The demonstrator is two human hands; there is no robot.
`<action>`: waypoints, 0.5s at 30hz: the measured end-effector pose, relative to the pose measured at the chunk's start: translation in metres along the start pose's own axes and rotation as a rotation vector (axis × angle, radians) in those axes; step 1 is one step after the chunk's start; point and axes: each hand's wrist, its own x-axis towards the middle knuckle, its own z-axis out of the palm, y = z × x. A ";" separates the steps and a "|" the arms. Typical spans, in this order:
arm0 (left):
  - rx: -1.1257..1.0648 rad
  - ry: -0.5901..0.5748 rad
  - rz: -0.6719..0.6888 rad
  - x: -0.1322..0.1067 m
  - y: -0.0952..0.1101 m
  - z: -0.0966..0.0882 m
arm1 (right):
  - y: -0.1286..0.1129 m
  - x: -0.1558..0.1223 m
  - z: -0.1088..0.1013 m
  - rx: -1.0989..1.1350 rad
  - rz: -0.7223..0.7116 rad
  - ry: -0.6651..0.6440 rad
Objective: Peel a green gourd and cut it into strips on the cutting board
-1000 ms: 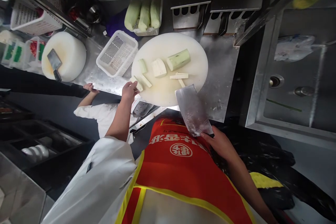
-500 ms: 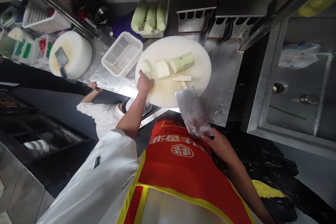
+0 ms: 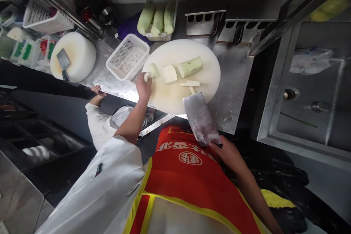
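My left hand [image 3: 143,87] is closed on pale cut vegetable pieces [image 3: 146,77] at the left edge of the round white cutting board [image 3: 204,56]. On the board lie a green-skinned chunk [image 3: 190,67], a white block [image 3: 170,74], a small piece [image 3: 153,70] and thin strips [image 3: 189,84]. My right hand [image 3: 227,150] grips the handle of a cleaver [image 3: 200,117], whose blade is held low over the board's near edge, in front of my red apron.
An empty white basket [image 3: 127,57] stands left of the board. A tray of peeled vegetables [image 3: 158,17] sits behind it. Further left is a second round board with a cleaver [image 3: 63,63]. A sink [image 3: 309,87] lies right. Another person's hand [image 3: 95,90] holds the counter edge.
My left hand gathered the cut pieces from the board's left side, closed on them and lifted them toward the board's left edge. The cleaver stayed nearly still.
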 end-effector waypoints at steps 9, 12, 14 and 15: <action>0.137 -0.571 0.560 -0.060 -0.007 -0.008 | -0.006 0.004 -0.004 -0.028 0.033 -0.025; 0.050 -0.322 0.386 -0.053 -0.016 -0.018 | -0.006 0.007 -0.003 -0.040 0.031 -0.030; 0.010 -0.101 0.187 -0.052 -0.022 -0.020 | -0.008 0.010 -0.002 -0.046 0.020 -0.032; 0.001 -0.033 0.107 -0.055 -0.024 -0.020 | -0.009 0.011 -0.001 -0.050 0.017 -0.032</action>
